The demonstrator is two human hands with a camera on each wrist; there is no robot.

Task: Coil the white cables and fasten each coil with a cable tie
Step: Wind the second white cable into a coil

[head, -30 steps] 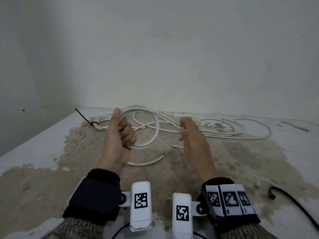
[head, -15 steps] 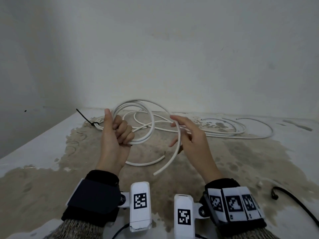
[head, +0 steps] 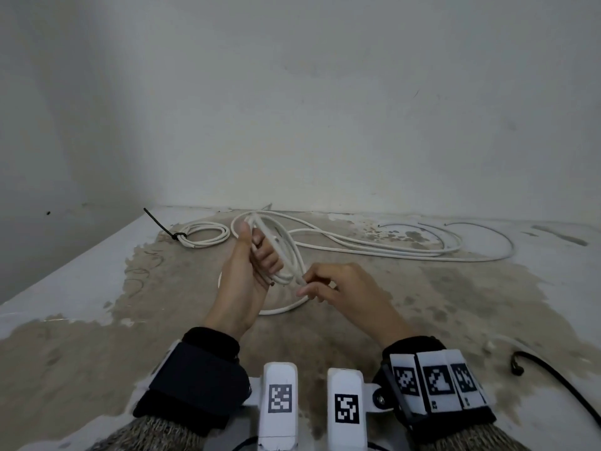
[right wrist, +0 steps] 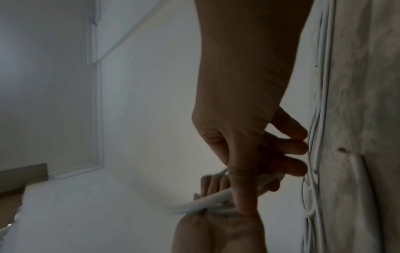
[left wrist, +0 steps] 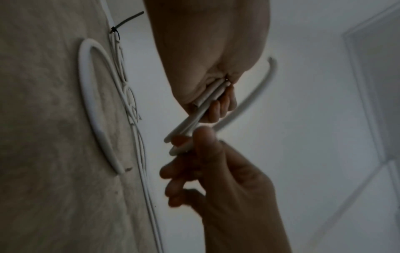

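Fingers (head: pixel 265 255) of the left hand (head: pixel 242 275) curl around a half-wound coil of stiff white cable (head: pixel 286 252), held above the stained bench (head: pixel 97 320) so loops stay gathered; the right hand (head: pixel 338 288) pinches the coil's lower edge, apparently guiding another loop.

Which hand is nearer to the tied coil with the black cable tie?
Left. The left hand is just in front of the tied coil, slightly to its right; the right hand is farther right and nearer the person.

Loose cables (head: pixel 374 250) & tied coil (head: pixel 205 234) block far table; near side (head: pixel 81 359) open.
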